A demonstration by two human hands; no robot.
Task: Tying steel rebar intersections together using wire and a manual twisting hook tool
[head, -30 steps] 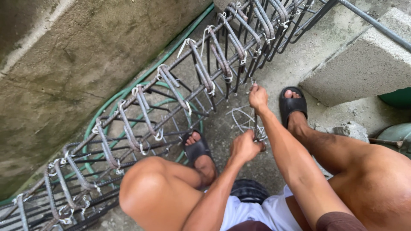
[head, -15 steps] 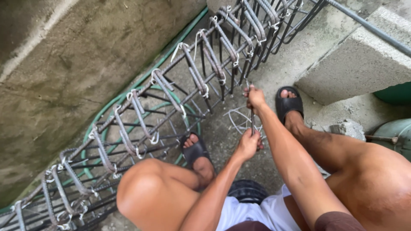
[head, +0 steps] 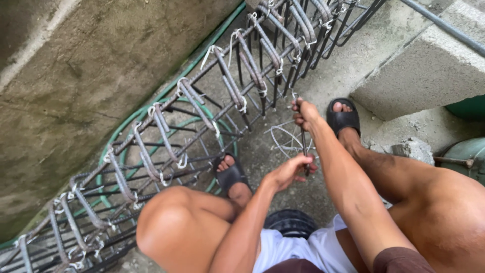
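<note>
**Working tie wire beside a rebar cage**

A long rebar cage (head: 202, 126) lies on its side across the concrete floor (head: 364, 55), running from lower left to upper right along a stained concrete wall (head: 76, 76); its stirrups are bound to the long bars with pale wire ties, and a green hose (head: 113, 146) loops under it; a concrete block (head: 429, 71) sits at upper right. The person sits low, knees wide, feet in black sandals either side of the work.

Just off the cage's near side, a loose coil of thin tie wire (head: 285, 139) lies on the floor between the feet. The right hand (head: 304, 114) is clenched on the upper end of a thin dark metal rod (head: 304, 146), close to the cage; the left hand (head: 290, 169) is closed around its lower end; whether wire also runs through either grip is too fine to tell.

Judging from this, the work goes best with both grips kept firm and the rod steady; the coil should stay clear of the sandals so that strands do not snag or kink.
</note>
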